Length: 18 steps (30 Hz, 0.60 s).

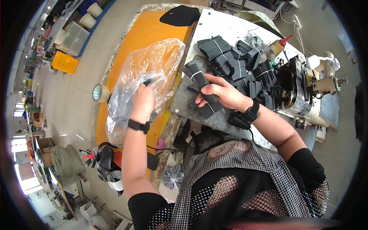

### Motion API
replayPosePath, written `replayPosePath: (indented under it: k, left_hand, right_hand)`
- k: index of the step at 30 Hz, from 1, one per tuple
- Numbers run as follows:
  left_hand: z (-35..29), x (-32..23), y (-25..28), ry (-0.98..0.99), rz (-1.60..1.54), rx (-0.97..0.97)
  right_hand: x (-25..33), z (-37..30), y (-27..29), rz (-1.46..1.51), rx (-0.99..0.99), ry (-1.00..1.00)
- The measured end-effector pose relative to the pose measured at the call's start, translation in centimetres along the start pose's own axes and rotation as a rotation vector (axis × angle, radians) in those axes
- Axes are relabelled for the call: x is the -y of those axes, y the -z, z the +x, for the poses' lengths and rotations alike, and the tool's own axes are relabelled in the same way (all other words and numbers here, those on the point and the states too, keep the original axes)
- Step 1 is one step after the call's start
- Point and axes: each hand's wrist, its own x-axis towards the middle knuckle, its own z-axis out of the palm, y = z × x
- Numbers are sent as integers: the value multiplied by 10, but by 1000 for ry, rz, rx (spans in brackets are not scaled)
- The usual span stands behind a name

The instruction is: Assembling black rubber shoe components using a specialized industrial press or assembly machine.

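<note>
My right hand (226,92) grips a bundle of black strips (199,78) tied with a thin white band, held above the pile at the table's left edge. A large clear plastic bag (165,57) lies on the orange surface. Within the bag's folds, my left hand (144,100) is closed, and the end of a small black piece (148,82) shows just past its fingers; the rest of that piece is hidden. Many similar banded black bundles (239,69) are heaped on the white and grey table to the right of my right hand.
A machine (297,86) stands at the right of the table, beside a bottle with a red nozzle (276,46). A tape roll (101,93) sits at the orange table's left edge. Black material (180,16) lies at its far end. A pouch with tools (105,161) hangs near my left forearm.
</note>
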Motion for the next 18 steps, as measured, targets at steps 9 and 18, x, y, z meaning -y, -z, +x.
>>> replayPosePath:
  k: [9,18]
  left_hand:
    - [14,-13,-10,-135,8,-205]
    - [-21,-9,-13,-247,-418,-506]
  right_hand:
    - [-12,64,-23,213,-26,-73]
    - [-27,100,-29,331,-14,-159]
